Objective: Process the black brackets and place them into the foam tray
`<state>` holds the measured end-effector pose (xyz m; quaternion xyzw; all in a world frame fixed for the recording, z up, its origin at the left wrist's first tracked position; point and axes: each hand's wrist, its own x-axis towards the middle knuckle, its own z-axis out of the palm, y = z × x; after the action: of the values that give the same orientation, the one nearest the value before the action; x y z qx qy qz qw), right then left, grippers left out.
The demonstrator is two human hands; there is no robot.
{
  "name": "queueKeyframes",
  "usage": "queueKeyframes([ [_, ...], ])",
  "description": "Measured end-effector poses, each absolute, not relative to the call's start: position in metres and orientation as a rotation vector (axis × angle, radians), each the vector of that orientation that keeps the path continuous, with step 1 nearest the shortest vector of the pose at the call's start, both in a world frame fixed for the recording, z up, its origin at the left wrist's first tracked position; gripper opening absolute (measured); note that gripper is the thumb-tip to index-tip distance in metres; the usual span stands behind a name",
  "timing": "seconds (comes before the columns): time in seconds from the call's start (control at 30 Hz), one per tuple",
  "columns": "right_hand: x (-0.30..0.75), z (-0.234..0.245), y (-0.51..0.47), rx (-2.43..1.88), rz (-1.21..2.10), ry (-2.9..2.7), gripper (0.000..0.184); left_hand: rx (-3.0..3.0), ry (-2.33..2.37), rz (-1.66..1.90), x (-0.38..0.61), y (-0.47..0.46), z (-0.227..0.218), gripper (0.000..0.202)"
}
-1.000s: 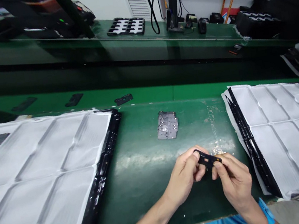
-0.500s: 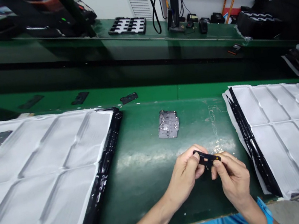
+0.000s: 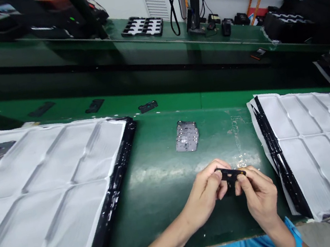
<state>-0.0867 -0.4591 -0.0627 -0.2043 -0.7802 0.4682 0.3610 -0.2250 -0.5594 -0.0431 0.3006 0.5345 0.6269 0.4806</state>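
Observation:
Between both hands, just above the green bench, I hold a small black plastic part (image 3: 231, 175) with a cut-out and a tiny orange spot near its right end. My left hand (image 3: 207, 189) pinches its left end between thumb and fingers. At the other end, my right hand (image 3: 258, 193) grips it with the thumb in front and fingers behind. Past my hands, a cluster of grey parts (image 3: 186, 136) lies flat on the bench, side by side. The underside of the held part is partly hidden by my fingers.
Stacked black trays with white sheeting stand left (image 3: 46, 172) and right (image 3: 324, 147) of my hands. Black parts (image 3: 148, 106) lie spaced along the bright green strip behind. A black-and-white tray (image 3: 142, 26) and a dark upright post (image 3: 194, 0) stand on the far ledge.
My view has shifted slightly. The black parts on the green strip have moved to the right. Both hands keep their hold on the small part, which is tilted a little less.

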Motion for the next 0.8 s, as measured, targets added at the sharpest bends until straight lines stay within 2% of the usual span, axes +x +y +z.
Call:
queueKeyframes([
  [0.43, -0.0895, -0.0561, -0.4583, -0.527, 1.190, -2.005, 0.026, 0.727, 1.187, 1.463, -0.2295, -0.5661, -0.0353, 0.034],
  [0.8, -0.0872, -0.0616, -0.4628, -0.474, 1.211, -2.018, 0.026, 0.753, 1.303, 1.522, -0.2257, -0.5617, -0.0370, 0.038],
])
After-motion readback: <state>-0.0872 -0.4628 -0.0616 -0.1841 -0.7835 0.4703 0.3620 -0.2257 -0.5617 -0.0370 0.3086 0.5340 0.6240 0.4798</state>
